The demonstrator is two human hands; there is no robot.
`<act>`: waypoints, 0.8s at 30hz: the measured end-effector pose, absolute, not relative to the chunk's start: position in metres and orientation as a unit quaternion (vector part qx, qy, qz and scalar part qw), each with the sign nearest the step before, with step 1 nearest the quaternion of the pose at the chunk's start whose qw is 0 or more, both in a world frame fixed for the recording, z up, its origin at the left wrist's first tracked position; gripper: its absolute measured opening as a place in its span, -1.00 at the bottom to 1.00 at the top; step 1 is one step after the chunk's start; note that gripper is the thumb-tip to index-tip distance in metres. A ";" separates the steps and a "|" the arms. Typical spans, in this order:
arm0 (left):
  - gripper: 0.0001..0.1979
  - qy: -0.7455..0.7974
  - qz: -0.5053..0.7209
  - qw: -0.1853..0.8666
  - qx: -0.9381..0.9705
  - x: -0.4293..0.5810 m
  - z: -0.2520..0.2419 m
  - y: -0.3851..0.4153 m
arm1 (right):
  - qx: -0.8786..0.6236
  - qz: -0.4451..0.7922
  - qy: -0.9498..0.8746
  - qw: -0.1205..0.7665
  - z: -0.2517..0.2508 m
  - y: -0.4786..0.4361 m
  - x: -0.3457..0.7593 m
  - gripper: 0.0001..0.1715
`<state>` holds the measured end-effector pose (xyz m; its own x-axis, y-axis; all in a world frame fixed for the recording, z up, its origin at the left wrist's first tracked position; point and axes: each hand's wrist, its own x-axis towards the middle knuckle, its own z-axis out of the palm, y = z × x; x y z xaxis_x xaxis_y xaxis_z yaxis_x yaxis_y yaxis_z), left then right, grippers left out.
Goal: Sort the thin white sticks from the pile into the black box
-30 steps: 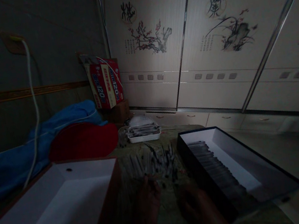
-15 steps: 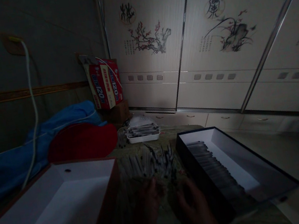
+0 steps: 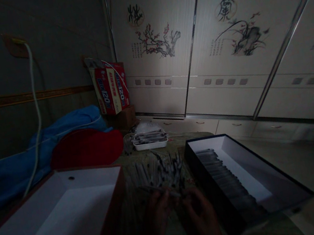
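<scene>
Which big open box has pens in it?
The black box, right: a row of pens along its left side. The red-edged box shows only white lining.

- A blue cloth [image 3: 57, 129] is lying behind a red disc [image 3: 87, 146].
- A red carton [image 3: 110, 87] is standing upright.
- A white cable [image 3: 36, 112] is hanging down.

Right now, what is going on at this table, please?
A person's left hand and right hand meet over a thin stick, seemingly holding it, just before a loose pile of similar sticks. To the right, a black box holds a neat row of them; to the left stands an open white-lined box.
</scene>
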<state>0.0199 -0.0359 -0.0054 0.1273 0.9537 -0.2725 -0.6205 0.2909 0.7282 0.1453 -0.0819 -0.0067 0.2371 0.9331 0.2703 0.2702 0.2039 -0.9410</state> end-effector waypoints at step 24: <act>-0.68 0.342 0.529 0.675 0.383 0.020 -0.012 -0.035 | -0.616 0.197 -0.534 0.545 -0.034 -0.079 0.151 -0.51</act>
